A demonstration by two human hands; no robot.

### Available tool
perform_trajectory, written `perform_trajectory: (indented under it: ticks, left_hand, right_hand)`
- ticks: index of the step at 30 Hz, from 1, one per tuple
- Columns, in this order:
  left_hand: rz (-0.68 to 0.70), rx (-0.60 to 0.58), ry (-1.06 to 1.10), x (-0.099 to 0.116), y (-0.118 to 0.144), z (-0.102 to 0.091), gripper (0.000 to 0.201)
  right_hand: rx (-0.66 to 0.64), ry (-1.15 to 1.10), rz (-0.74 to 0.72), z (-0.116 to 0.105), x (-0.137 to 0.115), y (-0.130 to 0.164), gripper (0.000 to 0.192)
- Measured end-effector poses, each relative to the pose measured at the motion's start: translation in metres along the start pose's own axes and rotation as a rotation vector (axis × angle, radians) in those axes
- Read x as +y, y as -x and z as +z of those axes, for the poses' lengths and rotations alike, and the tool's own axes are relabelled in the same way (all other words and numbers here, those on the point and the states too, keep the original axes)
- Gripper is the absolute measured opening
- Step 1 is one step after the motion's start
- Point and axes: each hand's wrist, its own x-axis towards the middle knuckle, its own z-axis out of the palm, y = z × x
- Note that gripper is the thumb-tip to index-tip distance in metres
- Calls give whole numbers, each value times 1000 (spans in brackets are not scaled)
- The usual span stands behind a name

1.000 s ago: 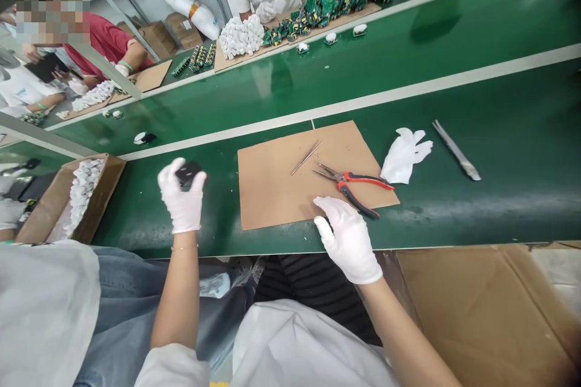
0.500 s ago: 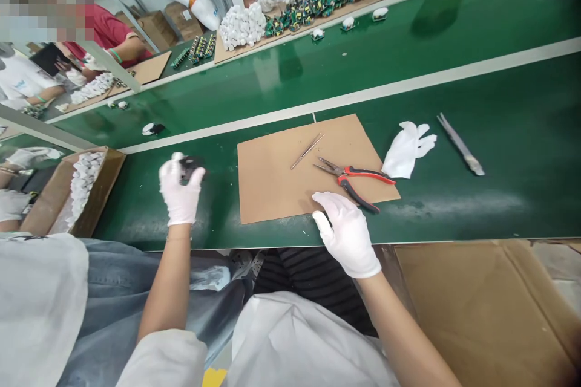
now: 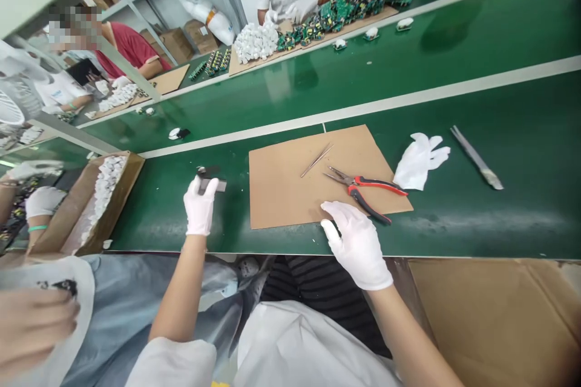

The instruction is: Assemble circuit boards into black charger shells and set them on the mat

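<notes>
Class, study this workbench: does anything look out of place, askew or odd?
One thing: a crumpled spare white glove lies loose on the green belt, right of the cardboard mat. The pliers and tweezers lie at loose angles.

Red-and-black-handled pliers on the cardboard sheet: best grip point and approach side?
Probably grip the red-and-black-handled pliers by the two handles, coming from the near-right, where the gloved right hand already rests. They lie flat on the cardboard sheet, handles spread toward the right and jaws pointing left toward the tweezers.
</notes>
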Motion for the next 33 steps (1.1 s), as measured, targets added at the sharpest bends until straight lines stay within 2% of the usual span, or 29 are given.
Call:
perform_trajectory:
  ticks: [3,5,6,8,10,16,19,29,33]
  left_hand:
    - [-95,-50,307,41,34,2,50]
    - [-443,-187,886,70,60,5,44]
    - [-613,-256,1046,84,71,6,47]
    - [-818,-351,1248,104,90,10,46]
    - [-912,-425,1319,114,103,14,47]
    - [-971,-578,1368,115,115,23,46]
    - [-997,-608,1373,114,117,24,46]
    - [-996,-510,1375,114,118,26,41]
    - [-1043,-473,1394,113,118,26,39]
  right_hand:
    - [7,-1,-9,3,2,1,31]
    - [18,2,-12,4,3,2,31]
    - [23,3,-13,5,3,2,31]
    - [30,4,-18,6,4,3,31]
    - [28,9,-21,6,4,3,31]
    - [39,16,-11,5,3,3,29]
    - [40,10,-4,6,3,2,29]
    - [42,6,-6,7,3,3,29]
    - [45,1,-8,7,2,2,29]
